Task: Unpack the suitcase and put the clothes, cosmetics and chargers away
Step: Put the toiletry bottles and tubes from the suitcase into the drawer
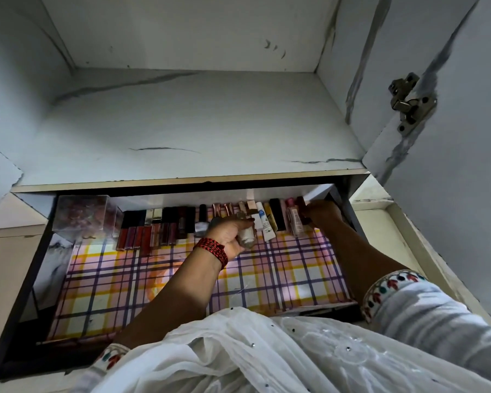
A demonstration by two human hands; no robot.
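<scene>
Glossy checked paper liner (267,282), clear plastic box (81,212), metal hinge (408,102), sheer white cloth sleeve (425,313)

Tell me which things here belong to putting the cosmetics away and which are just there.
Job: clear bottle in left hand; right hand at the cosmetics row; drawer.
Just there: shelf above; door hinge.

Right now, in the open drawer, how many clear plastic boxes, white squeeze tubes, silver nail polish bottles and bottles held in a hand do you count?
Clear plastic box: 1
White squeeze tube with blue cap: 1
Silver nail polish bottle with black cap: 1
Small clear bottle gripped by the left hand: 1
Total: 4
</scene>
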